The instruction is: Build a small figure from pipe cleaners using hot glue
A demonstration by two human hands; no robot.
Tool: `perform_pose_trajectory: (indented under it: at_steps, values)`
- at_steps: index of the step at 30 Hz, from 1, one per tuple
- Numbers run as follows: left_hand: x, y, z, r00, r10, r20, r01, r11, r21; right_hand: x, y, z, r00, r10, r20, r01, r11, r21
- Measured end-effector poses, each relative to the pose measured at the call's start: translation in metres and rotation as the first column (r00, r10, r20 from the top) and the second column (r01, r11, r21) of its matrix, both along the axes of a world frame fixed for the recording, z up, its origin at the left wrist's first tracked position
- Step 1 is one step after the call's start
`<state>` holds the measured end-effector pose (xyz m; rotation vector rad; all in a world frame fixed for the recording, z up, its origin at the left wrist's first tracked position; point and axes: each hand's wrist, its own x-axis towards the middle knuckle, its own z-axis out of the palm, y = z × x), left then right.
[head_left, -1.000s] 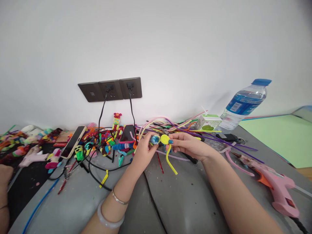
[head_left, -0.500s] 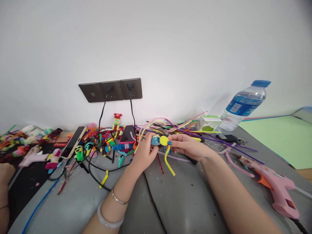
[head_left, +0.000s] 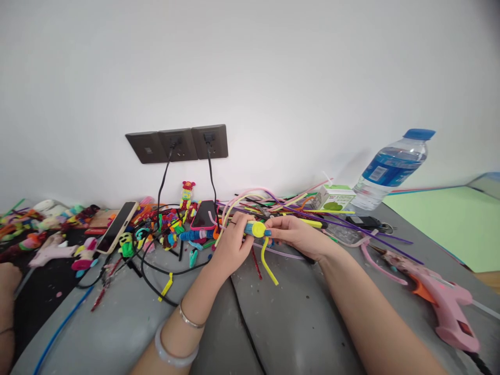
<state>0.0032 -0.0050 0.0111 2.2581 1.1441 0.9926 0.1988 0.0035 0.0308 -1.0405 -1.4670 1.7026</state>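
Above the middle of the grey table, both hands are on a small blue and yellow pipe-cleaner piece [head_left: 258, 229]. Its front is a flat yellow coil, and a yellow pipe-cleaner tail [head_left: 269, 265] hangs from it, curving down. My left hand [head_left: 234, 239] is closed around the blue part on the left side. With thumb and fingers, my right hand [head_left: 289, 234] pinches a small blue end at the coil's right edge. Fingers hide much of the blue part. Behind the hands lies a bundle of long coloured pipe cleaners [head_left: 273, 200].
A pink glue gun [head_left: 445, 302] lies at right, near a car key [head_left: 363, 222], a drink carton [head_left: 334, 198] and a water bottle [head_left: 392, 169]. Phones [head_left: 119, 226], several pipe-cleaner figures and black cables cover the left. Another person's hand [head_left: 8, 278] is at the left edge.
The coiled piece has shifted slightly left, together with my right hand. The yellow tail has swung a little left and lower. Both hands keep their hold.
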Motion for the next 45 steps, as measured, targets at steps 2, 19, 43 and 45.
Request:
perform_pose_trajectory:
  at_steps: [2, 19, 43, 45]
  values:
    - [0.000, 0.000, 0.001, 1.000, -0.002, -0.011, 0.002, 1.000, -0.005, -0.001, 0.000, 0.001, 1.000, 0.002, 0.019, -0.002, 1.000, 0.001]
    - [-0.001, -0.004, 0.004, 0.995, -0.096, 0.038, 0.100, 0.988, -0.114, 0.001, -0.001, 0.001, 0.996, -0.011, 0.090, 0.008, 1.000, 0.028]
    - [0.004, -0.005, -0.003, 0.921, 0.062, 0.385, 0.135, 0.876, -0.463, -0.002, -0.003, 0.006, 0.992, 0.022, 0.123, -0.024, 1.000, 0.016]
    - [0.002, -0.004, -0.004, 0.931, 0.047, 0.361, 0.122, 0.894, -0.431, -0.002, -0.002, 0.005, 0.992, 0.021, 0.125, -0.024, 1.000, 0.017]
